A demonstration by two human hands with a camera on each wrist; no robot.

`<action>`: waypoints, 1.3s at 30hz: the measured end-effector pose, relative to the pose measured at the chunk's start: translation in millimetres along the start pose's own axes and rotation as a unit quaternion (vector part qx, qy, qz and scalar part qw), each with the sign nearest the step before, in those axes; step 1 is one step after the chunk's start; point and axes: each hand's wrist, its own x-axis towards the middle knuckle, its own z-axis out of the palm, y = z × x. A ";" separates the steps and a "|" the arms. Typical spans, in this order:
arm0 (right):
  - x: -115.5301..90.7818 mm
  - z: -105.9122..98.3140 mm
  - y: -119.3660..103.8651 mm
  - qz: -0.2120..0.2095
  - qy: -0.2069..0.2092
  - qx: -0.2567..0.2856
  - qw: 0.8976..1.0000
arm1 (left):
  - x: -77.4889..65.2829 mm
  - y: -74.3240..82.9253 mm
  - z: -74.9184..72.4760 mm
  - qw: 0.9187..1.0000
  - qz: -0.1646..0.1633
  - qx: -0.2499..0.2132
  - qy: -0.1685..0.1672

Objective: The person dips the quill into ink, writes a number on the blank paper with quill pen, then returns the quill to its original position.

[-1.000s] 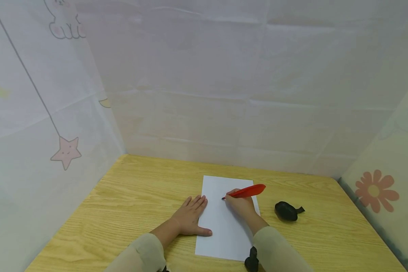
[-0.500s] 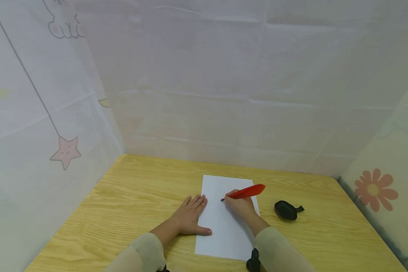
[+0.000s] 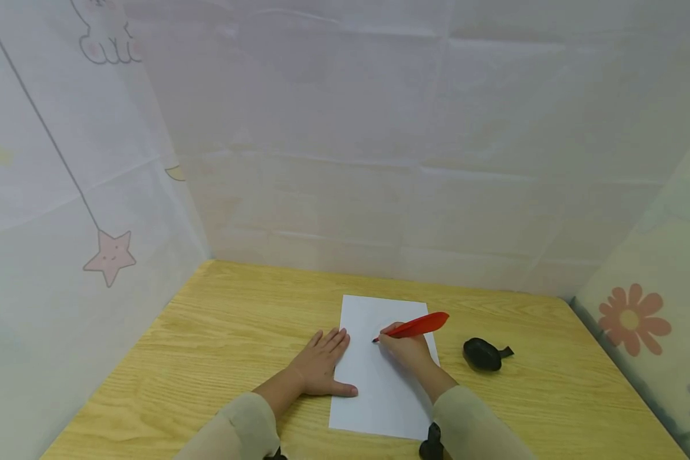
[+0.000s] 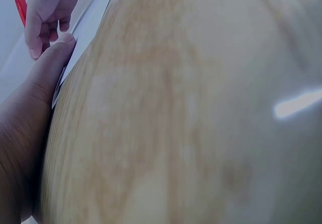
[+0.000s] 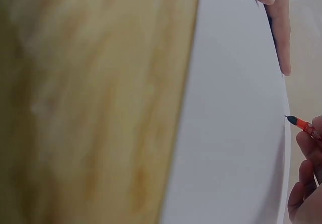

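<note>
Red feather-shaped pen sits pinched in the right hand, whose fingers curl round its lower shaft; the plume slants up and to the right, and the dark tip points left, at or just above the white rectangular sheet of paper. In the right wrist view the pen's orange-red nib shows just beside the sheet's edge, with the curled fingers behind it; whether the nib actually touches the paper cannot be told.

That sheet lies flat on the light wooden table, long side running away from the person. The left hand rests flat, fingers straight and together, along the sheet's left edge, with the thumb stretched onto the paper's margin; it grasps nothing. The left wrist view shows that thumb lying against the paper's edge.

Right of the sheet, well apart from it, lies a small black rounded object with a short tab. Pale printed fabric walls enclose the table, bearing a pink star and an orange flower.
</note>
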 end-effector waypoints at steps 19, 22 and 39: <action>-6.9 -0.7 5.6 -0.014 -0.001 -0.004 1.000 | 3.6 -5.6 11.3 1.000 -0.004 -0.007 0.011; -8.9 -1.9 6.1 -0.022 -0.005 -0.009 1.000 | 3.7 -5.5 11.2 1.000 -0.004 -0.006 0.011; -17.1 -5.5 3.7 -0.021 -0.011 -0.045 0.999 | 5.2 -6.5 13.6 1.000 -0.004 -0.004 0.016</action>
